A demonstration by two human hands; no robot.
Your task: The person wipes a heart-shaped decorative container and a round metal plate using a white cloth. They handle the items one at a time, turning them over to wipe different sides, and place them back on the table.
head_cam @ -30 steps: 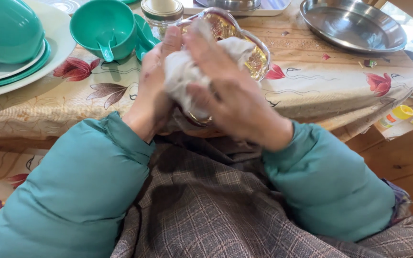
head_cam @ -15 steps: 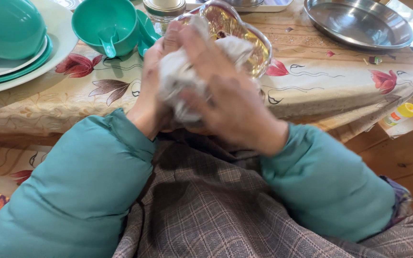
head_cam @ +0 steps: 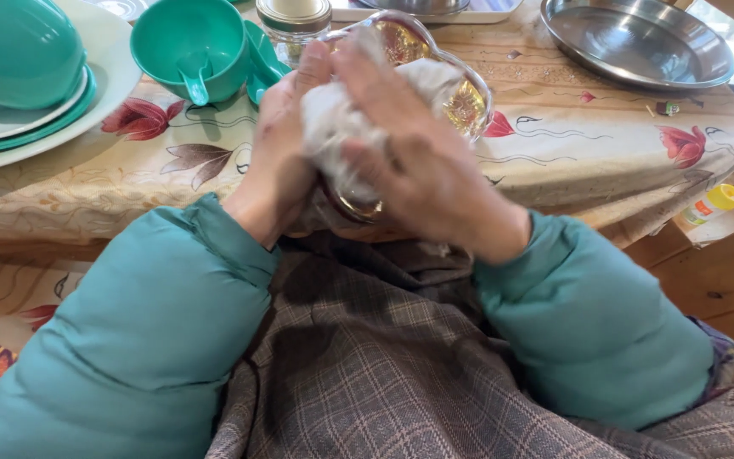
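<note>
A clear glass bowl (head_cam: 467, 102) with a golden tint is tilted toward me at the table's near edge. My left hand (head_cam: 278, 161) grips its left rim from behind. My right hand (head_cam: 422, 166) presses a crumpled white cloth (head_cam: 337, 127) into the bowl's inside. The cloth and my right hand hide most of the bowl; only its far and right rim show. Both my arms wear teal padded sleeves, and a plaid cloth lies over my lap.
A floral tablecloth (head_cam: 579, 161) covers the table. At the left stand stacked teal bowls and plates (head_cam: 19, 76), a teal cup (head_cam: 190, 47) and a lidded glass jar (head_cam: 292, 21). A steel plate (head_cam: 635, 38) lies at the back right. A yellow-capped bottle (head_cam: 711, 202) sits lower right.
My right hand with the cloth shifted left and down inside the bowl, then back up and to the right. The left hand kept its hold on the bowl.
</note>
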